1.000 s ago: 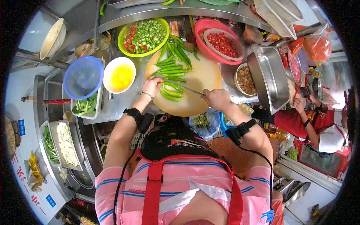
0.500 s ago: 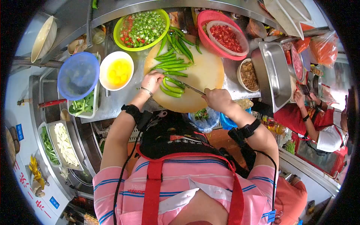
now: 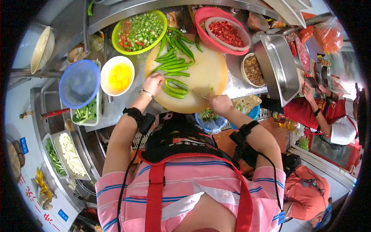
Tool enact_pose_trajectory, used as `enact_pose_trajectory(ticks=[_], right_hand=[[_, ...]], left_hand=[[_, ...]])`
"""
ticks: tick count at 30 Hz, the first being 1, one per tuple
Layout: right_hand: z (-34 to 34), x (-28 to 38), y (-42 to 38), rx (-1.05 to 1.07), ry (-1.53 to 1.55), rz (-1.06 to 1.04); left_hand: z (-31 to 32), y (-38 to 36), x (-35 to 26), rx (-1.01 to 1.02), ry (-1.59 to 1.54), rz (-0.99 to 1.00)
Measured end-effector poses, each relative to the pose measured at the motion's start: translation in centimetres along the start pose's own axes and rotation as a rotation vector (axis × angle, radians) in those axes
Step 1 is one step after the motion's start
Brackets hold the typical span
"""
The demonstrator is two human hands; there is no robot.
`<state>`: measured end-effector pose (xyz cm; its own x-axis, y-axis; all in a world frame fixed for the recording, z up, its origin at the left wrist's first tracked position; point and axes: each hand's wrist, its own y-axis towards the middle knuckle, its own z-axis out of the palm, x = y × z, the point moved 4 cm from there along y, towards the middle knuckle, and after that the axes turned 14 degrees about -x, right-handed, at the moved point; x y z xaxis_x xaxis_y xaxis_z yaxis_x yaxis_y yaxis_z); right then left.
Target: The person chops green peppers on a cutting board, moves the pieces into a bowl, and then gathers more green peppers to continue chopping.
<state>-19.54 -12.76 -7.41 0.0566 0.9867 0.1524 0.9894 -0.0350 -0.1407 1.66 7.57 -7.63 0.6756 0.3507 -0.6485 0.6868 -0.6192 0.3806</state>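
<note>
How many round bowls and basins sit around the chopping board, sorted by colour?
Green basin of chopped peppers: 1
Red basin, holding a pale bowl of chopped red chilli: 1
Blue bowl: 1
White bowl with yellow liquid: 1
White bowl of brown food: 1
Pale bowl inside the red basin: 1
Total: 6

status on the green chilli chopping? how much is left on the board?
Done: the green basket already holds a heap of chopped green and red chilli. In hand: the left hand pins a few green chillies on the round board while the right hand works the knife. Left: a pile of whole chillies at the board's far edge.
</note>
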Motion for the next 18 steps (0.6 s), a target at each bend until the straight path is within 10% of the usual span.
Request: enact_pose_trajectory(ticks=[9,18], right_hand=[[-7.8,-2.3,-4.1,-0.268,-0.026,0.033],[-10.7,-0.5,1.0,-0.045,-0.041,0.059]], left_hand=[[0.5,3.0,-0.8,0.131,0.117,-0.054],[2.0,1.8,0.3,0.159,0.132,0.081]])
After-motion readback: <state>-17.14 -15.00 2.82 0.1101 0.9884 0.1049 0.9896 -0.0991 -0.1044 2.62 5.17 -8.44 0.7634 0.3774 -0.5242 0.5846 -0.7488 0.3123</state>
